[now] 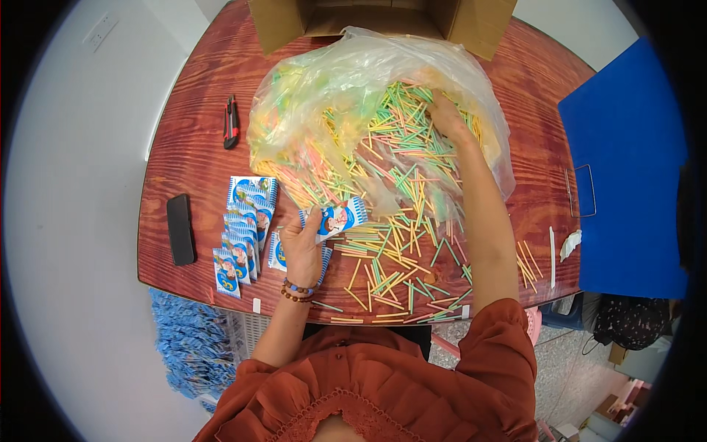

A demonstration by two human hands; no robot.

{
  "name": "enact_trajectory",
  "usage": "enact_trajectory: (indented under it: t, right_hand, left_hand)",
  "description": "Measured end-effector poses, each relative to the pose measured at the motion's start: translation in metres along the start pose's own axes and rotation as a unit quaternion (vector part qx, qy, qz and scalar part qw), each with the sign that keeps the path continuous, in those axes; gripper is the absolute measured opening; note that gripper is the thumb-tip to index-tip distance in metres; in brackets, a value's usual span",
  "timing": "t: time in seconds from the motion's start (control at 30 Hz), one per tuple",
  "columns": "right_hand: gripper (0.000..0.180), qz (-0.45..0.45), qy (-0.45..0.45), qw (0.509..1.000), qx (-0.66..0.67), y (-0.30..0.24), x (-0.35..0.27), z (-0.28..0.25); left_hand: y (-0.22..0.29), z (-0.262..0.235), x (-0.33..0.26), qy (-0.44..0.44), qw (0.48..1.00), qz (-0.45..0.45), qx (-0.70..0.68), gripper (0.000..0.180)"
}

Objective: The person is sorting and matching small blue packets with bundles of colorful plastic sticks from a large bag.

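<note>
Pinched in my left hand is a small blue-and-white printed packet, held just over the table. My right hand reaches into the large clear plastic bag, among a heap of thin sticks in yellow, green and pink. Its fingertips are hidden by the sticks. More sticks have spilled from the bag's mouth towards the table's near edge. Partly covered by my left hand and wrist, another packet lies on the table. Left of it, several like packets overlap in a fanned stack.
A black phone and a red-and-black utility knife lie on the left of the wooden table. Behind the bag stands an open cardboard box. A large blue panel rises at the right, near a crumpled tissue.
</note>
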State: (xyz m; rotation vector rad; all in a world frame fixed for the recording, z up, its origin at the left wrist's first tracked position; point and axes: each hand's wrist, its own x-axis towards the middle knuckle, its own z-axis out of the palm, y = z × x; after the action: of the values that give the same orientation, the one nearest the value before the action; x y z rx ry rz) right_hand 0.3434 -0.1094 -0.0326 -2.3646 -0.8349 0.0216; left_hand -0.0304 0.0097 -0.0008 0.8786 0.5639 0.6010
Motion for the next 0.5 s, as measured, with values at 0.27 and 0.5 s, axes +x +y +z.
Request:
enact_trajectory:
  t: [0.27,0.5]
  right_hand:
    - [0.025,0.1,-0.005,0.934,0.342,-0.015,-0.025,-0.019]
    - [0.025,0.066,0.022,0.921,0.384,-0.032,-0.06,-0.014]
  left_hand:
    - [-0.001,0.005,-0.003,-0.011,1.0,-0.008,0.0,0.016]
    - [0.002,0.005,-0.002,-0.004,0.999,-0.015,-0.039,0.014]
